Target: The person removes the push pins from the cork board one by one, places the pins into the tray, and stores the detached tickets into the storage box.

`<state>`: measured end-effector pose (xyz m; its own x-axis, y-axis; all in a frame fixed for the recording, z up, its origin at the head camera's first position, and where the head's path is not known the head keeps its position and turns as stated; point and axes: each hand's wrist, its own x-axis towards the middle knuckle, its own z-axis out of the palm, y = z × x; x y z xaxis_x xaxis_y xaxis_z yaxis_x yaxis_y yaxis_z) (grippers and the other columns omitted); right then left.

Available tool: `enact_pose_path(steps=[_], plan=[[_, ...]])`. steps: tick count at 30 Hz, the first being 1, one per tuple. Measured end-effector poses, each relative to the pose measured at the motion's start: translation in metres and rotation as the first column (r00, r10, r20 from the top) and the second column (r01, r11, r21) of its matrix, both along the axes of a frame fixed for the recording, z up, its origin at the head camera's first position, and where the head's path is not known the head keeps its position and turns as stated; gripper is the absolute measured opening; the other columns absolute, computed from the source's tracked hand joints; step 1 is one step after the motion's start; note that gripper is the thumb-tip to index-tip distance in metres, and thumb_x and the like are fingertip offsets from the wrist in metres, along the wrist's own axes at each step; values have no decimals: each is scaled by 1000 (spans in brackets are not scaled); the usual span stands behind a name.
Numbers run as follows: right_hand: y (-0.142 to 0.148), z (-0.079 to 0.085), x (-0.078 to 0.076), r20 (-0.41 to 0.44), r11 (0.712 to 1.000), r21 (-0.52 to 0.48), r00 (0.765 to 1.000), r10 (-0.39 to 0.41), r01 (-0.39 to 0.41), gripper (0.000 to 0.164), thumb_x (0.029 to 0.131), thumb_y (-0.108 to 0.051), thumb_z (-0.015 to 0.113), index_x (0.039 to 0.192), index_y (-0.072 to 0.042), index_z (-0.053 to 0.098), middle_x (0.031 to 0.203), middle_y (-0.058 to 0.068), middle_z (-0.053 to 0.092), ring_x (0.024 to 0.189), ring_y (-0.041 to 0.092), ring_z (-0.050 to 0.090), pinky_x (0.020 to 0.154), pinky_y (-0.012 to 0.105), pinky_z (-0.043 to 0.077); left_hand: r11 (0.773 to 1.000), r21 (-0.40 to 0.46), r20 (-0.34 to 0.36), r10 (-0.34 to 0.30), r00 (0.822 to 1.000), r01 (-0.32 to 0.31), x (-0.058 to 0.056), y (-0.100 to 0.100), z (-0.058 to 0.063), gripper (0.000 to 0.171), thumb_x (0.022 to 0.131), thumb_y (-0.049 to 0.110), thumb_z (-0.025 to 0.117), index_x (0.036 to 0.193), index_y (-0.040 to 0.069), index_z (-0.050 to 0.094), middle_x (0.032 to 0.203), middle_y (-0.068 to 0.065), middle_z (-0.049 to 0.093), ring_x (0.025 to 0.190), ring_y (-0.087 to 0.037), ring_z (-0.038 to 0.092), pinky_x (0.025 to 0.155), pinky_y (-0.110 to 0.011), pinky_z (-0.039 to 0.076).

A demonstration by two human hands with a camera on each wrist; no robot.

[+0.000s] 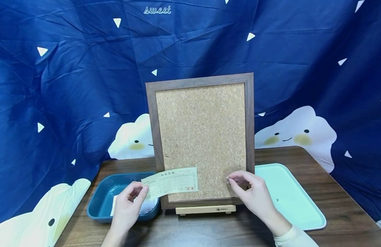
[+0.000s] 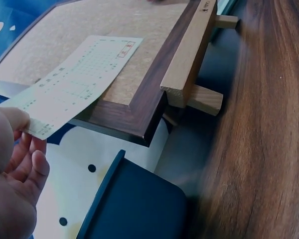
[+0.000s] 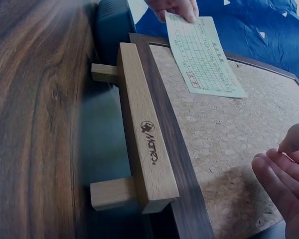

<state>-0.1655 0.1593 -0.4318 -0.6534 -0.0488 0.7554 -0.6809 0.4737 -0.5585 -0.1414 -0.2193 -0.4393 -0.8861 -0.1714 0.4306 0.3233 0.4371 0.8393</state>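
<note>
My left hand [image 1: 128, 202] pinches a pale green printed receipt slip [image 1: 173, 183] by its left end. The slip has a grid and a small red box, and it lies across the lower left of a framed cork board [image 1: 206, 137]. Before the board's lower right part is my right hand [image 1: 252, 193], thumb and fingers brought together. A tiny pin-like thing [image 1: 228, 178] shows at its fingertips, too small to make out fully. In the right wrist view the right fingertips [image 3: 259, 162] hide it.
The board leans on a wooden easel [image 1: 206, 209]. On the left stands a dark blue bin [image 1: 99, 192] with more paper slips [image 1: 148, 206] inside. A mint green tray [image 1: 296, 202] holding a small dark item [image 1: 277, 200] lies at right. A blue curtain [image 1: 190, 41] hangs behind.
</note>
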Motion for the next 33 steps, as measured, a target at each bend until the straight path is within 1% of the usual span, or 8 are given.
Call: enact_pose_path(steps=[8,12,16,20,26,33], plan=[[8,1,1,19,1000,-20,1000,24,-23,31,82,15,81,97,-12,80,86,2,80,80,-7,69,70,14,54,999,-17,20,30,999,-30,2,-4,-1,4,100,6,76,103,10,77,88,-6,76,69,-7,64,61,-24,55],[11,0,1,11,999,-27,999,43,-43,31,82,16,81,98,-11,80,87,4,80,82,-8,70,72,12,54,999,-20,32,46,998,-45,3,-6,0,5,100,7,76,105,8,77,88,-7,77,67,-8,64,61,-24,57],[14,-2,1,-7,997,-38,997,74,-74,33,81,18,80,99,-9,79,88,7,81,84,-9,70,74,11,54,998,-13,41,62,997,-62,4,-7,0,6,100,8,76,107,6,77,89,-9,77,68,-8,65,61,-23,57],[18,-3,1,-13,995,-48,996,87,-87,34,81,20,80,100,-8,79,89,8,81,84,-9,71,75,9,54,997,-7,41,82,996,-82,5,-9,0,6,101,8,76,107,6,78,91,-9,77,72,-6,65,64,-20,56],[24,-5,1,-7,996,-47,997,74,-74,35,80,20,80,100,-9,79,89,7,81,83,-9,71,75,9,53,995,-10,49,98,994,-98,6,-11,-1,7,102,8,75,107,5,78,94,-11,79,76,-4,68,68,-17,57],[31,-5,4,-9,999,-35,1000,29,-30,36,79,19,82,99,-10,80,88,4,81,80,-10,69,68,11,50,993,-32,78,117,990,-114,6,-16,-3,11,103,12,75,111,6,79,99,-10,80,79,-3,67,70,-17,57]])
